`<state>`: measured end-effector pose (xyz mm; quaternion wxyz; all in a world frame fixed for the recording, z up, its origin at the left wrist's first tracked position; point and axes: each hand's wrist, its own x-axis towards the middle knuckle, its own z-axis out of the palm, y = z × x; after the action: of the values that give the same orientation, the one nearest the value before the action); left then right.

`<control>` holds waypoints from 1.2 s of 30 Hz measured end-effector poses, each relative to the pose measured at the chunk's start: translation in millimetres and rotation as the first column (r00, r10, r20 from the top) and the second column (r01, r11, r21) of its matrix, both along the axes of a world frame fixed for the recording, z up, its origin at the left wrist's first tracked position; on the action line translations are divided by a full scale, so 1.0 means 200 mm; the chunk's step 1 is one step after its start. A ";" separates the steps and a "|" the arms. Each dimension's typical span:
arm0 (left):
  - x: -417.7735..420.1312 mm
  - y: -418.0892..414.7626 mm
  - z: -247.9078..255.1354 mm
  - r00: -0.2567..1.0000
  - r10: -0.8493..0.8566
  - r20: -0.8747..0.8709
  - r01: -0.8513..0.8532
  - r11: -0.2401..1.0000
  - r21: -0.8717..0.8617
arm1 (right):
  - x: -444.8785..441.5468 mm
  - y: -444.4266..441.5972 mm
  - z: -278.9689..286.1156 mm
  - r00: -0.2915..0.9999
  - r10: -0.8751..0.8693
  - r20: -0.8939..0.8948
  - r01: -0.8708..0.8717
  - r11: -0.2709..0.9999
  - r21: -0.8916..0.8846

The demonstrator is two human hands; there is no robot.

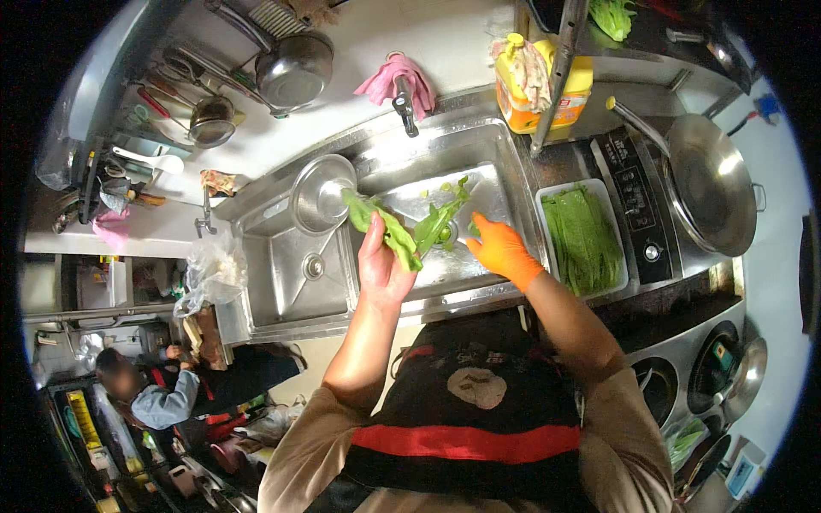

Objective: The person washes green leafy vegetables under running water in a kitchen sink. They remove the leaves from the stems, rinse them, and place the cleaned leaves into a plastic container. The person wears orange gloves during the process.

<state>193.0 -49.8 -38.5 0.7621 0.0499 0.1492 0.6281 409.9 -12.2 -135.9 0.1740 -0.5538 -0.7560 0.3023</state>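
Observation:
My bare left hand grips a leafy green vegetable above the divider of the stainless steel double sink. Over the right basin is my right hand in an orange glove, its fingers partly curled. A small bit of green shows by those fingertips; whether they hold it is unclear. Between my hands, a leafy green stem appears over the right basin, near its drain, and smaller green pieces lie around it. A round metal bowl rests across the divider at the back.
Right of the sink, a white tray holds long green leaves beside an induction cooker with a wok. A yellow jug stands behind, near a metal post. A faucet overhangs the sink. Another person is at lower left.

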 end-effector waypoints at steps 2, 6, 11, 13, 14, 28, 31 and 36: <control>-0.01 -0.05 -0.05 0.994 0.049 -0.103 -0.057 0.996 -0.073 | -0.04 -0.07 0.10 0.949 -0.029 -0.314 -0.008 0.993 -0.117; 0.00 -0.01 -0.05 0.923 0.168 -0.346 -0.231 0.961 -0.150 | -0.04 -0.07 0.52 0.561 -0.224 -0.797 -0.271 0.860 -0.433; -0.02 0.04 -0.10 0.833 0.203 -0.514 -0.281 0.957 -0.078 | -0.10 -0.10 0.64 0.760 0.039 -0.649 -0.271 0.926 -0.262; 0.00 0.07 -0.07 0.781 0.261 -0.568 -0.334 0.942 -0.026 | -0.12 -0.10 0.63 0.825 -0.020 -0.565 -0.165 0.947 -0.274; 0.01 0.08 -0.06 0.770 0.263 -0.581 -0.326 0.945 -0.004 | -0.11 -0.10 0.65 0.880 -0.019 -0.475 -0.103 0.968 -0.229; -0.17 0.17 -0.08 0.869 0.180 -0.462 -0.303 0.930 -0.208 | -0.09 -0.01 0.46 0.474 -0.164 -0.865 0.123 0.985 -0.120; -0.12 0.17 -0.02 0.859 0.113 -0.500 -0.230 0.957 -0.179 | -0.02 0.05 0.01 0.868 -0.037 -0.494 0.000 0.997 -0.075; -0.08 0.07 -0.06 0.784 0.079 -0.616 -0.237 0.955 -0.180 | -0.05 0.07 0.29 0.812 -0.166 -0.559 -0.111 0.897 -0.427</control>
<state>176.4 -35.8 -50.1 0.6193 0.1387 0.4642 0.6178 400.2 2.2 -78.3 0.2717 -0.4702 -0.5692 0.6173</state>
